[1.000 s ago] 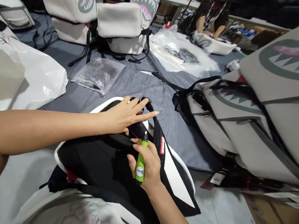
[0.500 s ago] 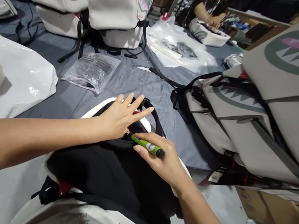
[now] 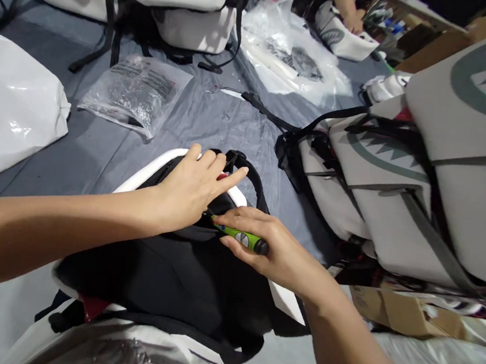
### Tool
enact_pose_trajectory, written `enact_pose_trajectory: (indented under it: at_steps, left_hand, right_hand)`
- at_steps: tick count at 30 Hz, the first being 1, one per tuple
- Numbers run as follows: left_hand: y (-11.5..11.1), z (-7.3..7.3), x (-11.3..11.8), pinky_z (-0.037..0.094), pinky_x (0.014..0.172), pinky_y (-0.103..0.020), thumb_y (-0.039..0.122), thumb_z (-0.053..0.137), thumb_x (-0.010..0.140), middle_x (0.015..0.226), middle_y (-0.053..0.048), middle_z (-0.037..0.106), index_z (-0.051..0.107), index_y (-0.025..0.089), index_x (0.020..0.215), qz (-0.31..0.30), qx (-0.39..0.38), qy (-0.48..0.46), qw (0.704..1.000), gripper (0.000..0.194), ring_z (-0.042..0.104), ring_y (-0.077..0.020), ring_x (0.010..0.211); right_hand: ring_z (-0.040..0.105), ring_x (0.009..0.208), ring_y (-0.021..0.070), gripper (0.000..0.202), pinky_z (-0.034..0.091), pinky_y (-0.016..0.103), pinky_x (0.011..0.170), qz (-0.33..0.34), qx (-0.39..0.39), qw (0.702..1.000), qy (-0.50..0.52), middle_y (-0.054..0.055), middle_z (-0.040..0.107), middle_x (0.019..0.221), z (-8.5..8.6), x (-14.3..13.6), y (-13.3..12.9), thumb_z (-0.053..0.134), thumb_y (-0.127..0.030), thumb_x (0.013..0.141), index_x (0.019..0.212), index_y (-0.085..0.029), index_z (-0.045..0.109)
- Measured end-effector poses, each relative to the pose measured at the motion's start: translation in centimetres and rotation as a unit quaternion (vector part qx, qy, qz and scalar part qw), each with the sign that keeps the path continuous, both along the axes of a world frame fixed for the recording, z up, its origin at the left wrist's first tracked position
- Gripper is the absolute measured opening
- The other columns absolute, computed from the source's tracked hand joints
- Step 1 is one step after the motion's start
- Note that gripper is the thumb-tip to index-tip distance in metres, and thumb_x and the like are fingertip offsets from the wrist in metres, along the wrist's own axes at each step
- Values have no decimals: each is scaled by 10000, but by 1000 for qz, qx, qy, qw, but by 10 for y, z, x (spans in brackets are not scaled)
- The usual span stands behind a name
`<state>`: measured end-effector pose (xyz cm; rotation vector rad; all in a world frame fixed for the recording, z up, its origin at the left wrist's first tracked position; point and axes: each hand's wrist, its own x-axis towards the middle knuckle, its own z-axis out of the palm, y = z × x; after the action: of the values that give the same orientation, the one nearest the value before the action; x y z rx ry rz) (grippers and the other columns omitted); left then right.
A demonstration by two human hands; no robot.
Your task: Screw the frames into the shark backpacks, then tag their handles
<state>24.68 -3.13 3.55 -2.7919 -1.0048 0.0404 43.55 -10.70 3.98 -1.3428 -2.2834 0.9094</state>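
Note:
A white and black backpack (image 3: pixel 198 281) lies in front of me, its black fabric side facing up. My left hand (image 3: pixel 194 185) lies across its upper part, fingers bent over the white edge and index finger stretched to the right. The left thumb is mostly hidden. In my right hand (image 3: pixel 273 243) is a green marker-like pen (image 3: pixel 241 238) with a black end, pinched between thumb and fingers. Its dark front end meets the black fabric beside the left palm; the exact contact point is hidden.
White shark-mouth backpacks (image 3: pixel 396 215) are stacked at right, others (image 3: pixel 194 26) at the back. A clear plastic packet (image 3: pixel 137 93), a white plastic bag (image 3: pixel 11 111) and clear wrapping (image 3: pixel 290 65) lie on the grey cloth (image 3: pixel 235 126). Another person's hand (image 3: pixel 353 23) touches a far backpack.
The left hand's spread fingers have drawn closer and bent over the backpack's edge. The pen stays at nearly the same spot. The view has shifted, with the far backpacks higher in the picture.

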Motion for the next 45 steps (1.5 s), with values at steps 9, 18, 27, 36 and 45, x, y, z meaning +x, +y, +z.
enact_pose_trajectory:
  at_steps: [9, 18, 27, 36, 45]
  left_hand:
    - [3, -2, -1, 334, 970, -452, 333, 578, 883, 1310, -164, 541, 223, 206, 1562, -3, -3, 1, 1000, 776, 500, -327, 1122]
    - [5, -4, -1, 327, 988, -446, 356, 596, 885, 1310, -147, 539, 228, 224, 1560, 2, -13, -13, 1000, 780, 496, -321, 1142]
    - [5, -5, -1, 324, 995, -450, 344, 592, 878, 1304, -151, 542, 253, 222, 1554, 1, -6, -15, 1000, 765, 498, -317, 1125]
    - [5, -5, -2, 330, 988, -466, 346, 572, 878, 1360, -168, 527, 243, 212, 1562, -2, -7, -8, 1000, 771, 503, -332, 1116]
    - [5, -7, -2, 342, 967, -460, 352, 606, 866, 1329, -174, 536, 272, 201, 1553, -7, -1, -16, 1000, 779, 510, -328, 1097]
  right_hand:
    - [676, 1012, 206, 278, 580, 347, 865, -4, 20, 1000, -12, 70, 724, 1096, 0, -3, 2, 644, -227, 923, 1194, -253, 704]
    - [685, 976, 212, 268, 585, 367, 858, 2, 47, 999, -19, 58, 750, 1061, -1, -7, 8, 675, -212, 896, 1157, -255, 720]
    - [694, 946, 214, 232, 588, 359, 828, -10, 44, 998, -44, 58, 759, 1026, 4, -12, 6, 655, -201, 900, 1119, -228, 729]
    - [708, 881, 194, 213, 581, 319, 781, -54, 16, 997, -43, 47, 774, 969, 5, -15, 7, 679, -212, 881, 1082, -236, 745]
    - [706, 888, 190, 186, 537, 357, 865, -88, 41, 995, 12, 26, 779, 979, -10, -14, 0, 702, -234, 882, 1064, -238, 740]
